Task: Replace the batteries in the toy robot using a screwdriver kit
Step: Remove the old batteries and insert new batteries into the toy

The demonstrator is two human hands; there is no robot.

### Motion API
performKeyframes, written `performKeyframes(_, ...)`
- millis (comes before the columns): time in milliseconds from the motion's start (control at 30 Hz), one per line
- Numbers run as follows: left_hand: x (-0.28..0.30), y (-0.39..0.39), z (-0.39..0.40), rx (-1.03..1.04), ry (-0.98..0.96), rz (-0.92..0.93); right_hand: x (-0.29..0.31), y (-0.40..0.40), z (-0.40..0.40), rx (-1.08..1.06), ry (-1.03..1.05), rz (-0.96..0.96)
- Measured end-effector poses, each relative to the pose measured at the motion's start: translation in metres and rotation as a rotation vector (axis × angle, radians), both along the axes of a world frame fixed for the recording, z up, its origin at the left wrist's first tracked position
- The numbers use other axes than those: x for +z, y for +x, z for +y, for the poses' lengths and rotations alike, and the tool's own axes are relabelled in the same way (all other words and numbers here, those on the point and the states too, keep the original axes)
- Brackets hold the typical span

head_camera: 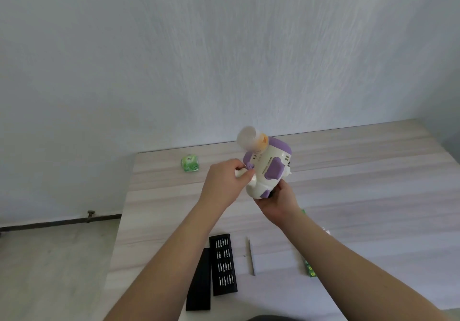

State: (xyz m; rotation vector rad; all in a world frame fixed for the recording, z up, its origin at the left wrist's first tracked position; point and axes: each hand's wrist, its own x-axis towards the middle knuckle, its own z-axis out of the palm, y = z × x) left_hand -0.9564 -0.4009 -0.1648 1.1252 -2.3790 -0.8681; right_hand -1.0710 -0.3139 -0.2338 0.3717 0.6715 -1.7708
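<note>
While the pale wood-grain desk (348, 171) fills the lower half of the view below a white wall, the toy robot (267, 169) is held up above it, tilted, with its round white head toward the wall and its base toward the person. It is white with purple patches. The right hand (276, 202) cups the toy robot from underneath at its base, its grip curled round the lower end. The left hand (224, 181) is at the toy robot's left side, its grip pinching a small white limb of the toy between thumb and fingers. Nearer the person than the toy robot, the black screwdriver kit tray (223, 264) lies flat with rows of silver bits showing, and its black lid (199, 281) lies just beside it on the left. Right of the tray lies a thin silver screwdriver (251, 256). Farther right, partly hidden by the right forearm, is a green battery pack (310, 268). Left of the toy robot, near the wall, sits a small green packet (190, 163).
</note>
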Motion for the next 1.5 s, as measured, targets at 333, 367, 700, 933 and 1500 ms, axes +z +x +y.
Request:
performKeyframes(333,0.024,-0.022,-0.005,-0.046,-0.113,-0.039,-0.006,-0.007,0.006,-0.166,0.128,-0.064)
performKeyframes(367,0.025,-0.024,-0.005,-0.047,-0.103,-0.056,-0.005,-0.007,0.006,-0.176,0.15,-0.067)
performKeyframes(700,0.017,-0.018,-0.001,0.074,0.243,0.026,-0.004,-0.014,0.006,-0.072,0.347,-0.052)
performKeyframes(933,-0.016,-0.003,0.001,0.318,0.792,0.364,0.002,-0.014,0.024,0.202,0.376,0.363)
performKeyframes(1500,-0.051,0.019,0.005,0.301,1.141,0.465,0.024,-0.023,0.033,0.657,0.298,0.884)
